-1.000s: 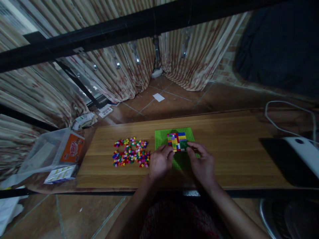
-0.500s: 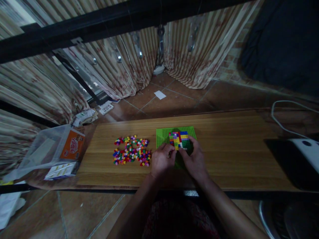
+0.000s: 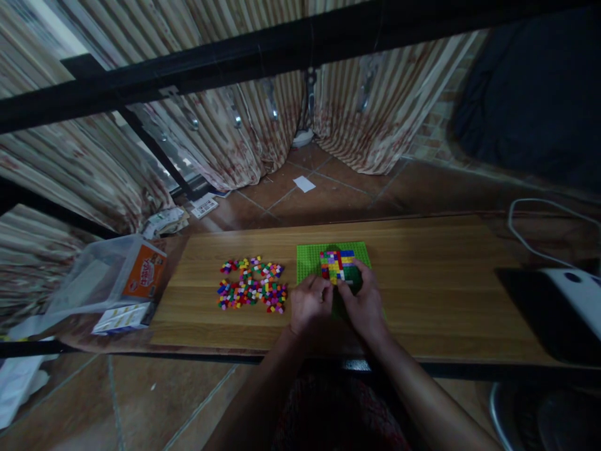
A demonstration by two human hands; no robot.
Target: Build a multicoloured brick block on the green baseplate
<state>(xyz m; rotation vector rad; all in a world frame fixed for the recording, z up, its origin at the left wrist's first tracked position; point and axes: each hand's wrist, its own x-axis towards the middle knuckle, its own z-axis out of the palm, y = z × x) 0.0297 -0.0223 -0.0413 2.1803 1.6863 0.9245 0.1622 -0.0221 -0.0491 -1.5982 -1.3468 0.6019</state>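
Note:
A light green studded baseplate [image 3: 307,254] lies on the wooden table. On it is a small panel of toy bricks [image 3: 334,266] in yellow, red, blue, white and other colours, with a dark green part at its right. My left hand [image 3: 310,304] is closed at the panel's lower left corner, fingertips pinched together; whatever is between them is too small to make out. My right hand [image 3: 366,300] curls round the panel's right side, thumb at the near edge and fingers by the blue bricks.
Loose coloured bricks [image 3: 251,291] are spread on the table [image 3: 436,282] left of the baseplate. A clear plastic bin [image 3: 89,275] with an orange label and a small box [image 3: 121,318] stand at the left end. A black and white object [image 3: 539,307] lies at the right end.
The head view has shifted slightly, so the scene sits a little lower. Both hands stay at the brick panel, with the left fingertips still pinched at its corner.

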